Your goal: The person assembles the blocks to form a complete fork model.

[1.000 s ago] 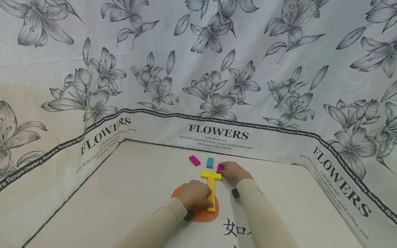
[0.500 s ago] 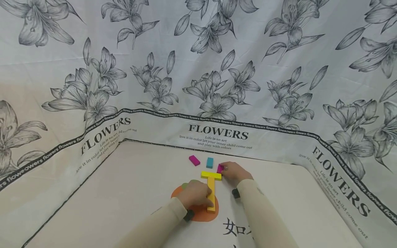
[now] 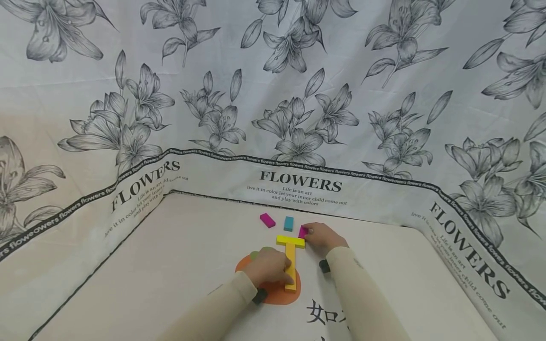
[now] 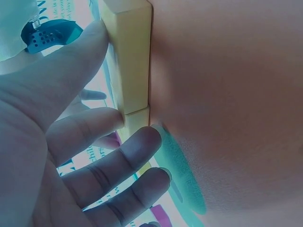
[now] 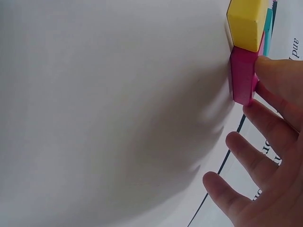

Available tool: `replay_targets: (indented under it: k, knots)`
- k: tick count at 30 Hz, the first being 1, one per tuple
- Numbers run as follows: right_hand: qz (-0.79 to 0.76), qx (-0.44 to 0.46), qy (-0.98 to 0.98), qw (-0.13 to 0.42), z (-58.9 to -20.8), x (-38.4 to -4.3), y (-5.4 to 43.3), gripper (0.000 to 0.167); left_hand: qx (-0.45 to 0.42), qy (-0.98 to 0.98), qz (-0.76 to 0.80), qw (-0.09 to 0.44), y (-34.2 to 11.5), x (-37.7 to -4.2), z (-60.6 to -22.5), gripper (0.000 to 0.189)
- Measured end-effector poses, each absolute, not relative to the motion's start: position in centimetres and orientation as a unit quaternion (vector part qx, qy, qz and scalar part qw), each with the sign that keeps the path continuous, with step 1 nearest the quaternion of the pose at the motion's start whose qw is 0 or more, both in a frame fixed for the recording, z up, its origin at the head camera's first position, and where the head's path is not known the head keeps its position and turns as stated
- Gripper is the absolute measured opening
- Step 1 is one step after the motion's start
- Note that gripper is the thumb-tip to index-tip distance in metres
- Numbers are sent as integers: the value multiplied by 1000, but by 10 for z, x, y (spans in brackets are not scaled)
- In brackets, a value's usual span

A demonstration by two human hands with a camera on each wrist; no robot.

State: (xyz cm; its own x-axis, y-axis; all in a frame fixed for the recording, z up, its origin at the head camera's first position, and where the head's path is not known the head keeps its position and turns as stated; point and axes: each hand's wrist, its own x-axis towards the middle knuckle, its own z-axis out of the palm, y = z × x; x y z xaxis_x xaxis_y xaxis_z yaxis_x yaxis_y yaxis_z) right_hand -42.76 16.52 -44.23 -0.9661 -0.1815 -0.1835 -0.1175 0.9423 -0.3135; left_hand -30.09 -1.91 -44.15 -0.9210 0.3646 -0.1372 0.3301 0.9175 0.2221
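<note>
In the head view, two orange-yellow blocks (image 3: pixel 291 255) lie end to end as a long stem under a bright yellow crosswise block (image 3: pixel 291 241). My left hand (image 3: pixel 266 267) is beside the stem. In the left wrist view, its thumb touches the side of the nearer block (image 4: pixel 130 56) and its index fingertip is right by the seam; the other fingers are spread. My right hand (image 3: pixel 324 236) pinches a magenta block (image 5: pixel 242 75) between thumb and index finger. That block's end sits against the end of the yellow crosswise block (image 5: pixel 247 23).
Beyond the crosswise block lie a blue block (image 3: pixel 288 223) and another magenta block (image 3: pixel 267 220). An orange printed shape (image 3: pixel 277 297) and dark written characters (image 3: pixel 322 312) mark the white tabletop (image 3: pixel 192 246). A flowered curtain (image 3: pixel 298 184) stands behind and at both sides.
</note>
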Motion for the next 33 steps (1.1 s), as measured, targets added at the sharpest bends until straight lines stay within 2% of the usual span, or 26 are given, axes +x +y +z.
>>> replay_targets:
  k: [22, 33]
  knots:
    - [-157, -89, 979, 97, -443, -427, 166, 43, 184, 976, 87, 79, -20, -305, -447, 47]
    - [-156, -85, 979, 103, -443, -430, 167, 44, 156, 973, 146, 93, -20, -304, -444, 51]
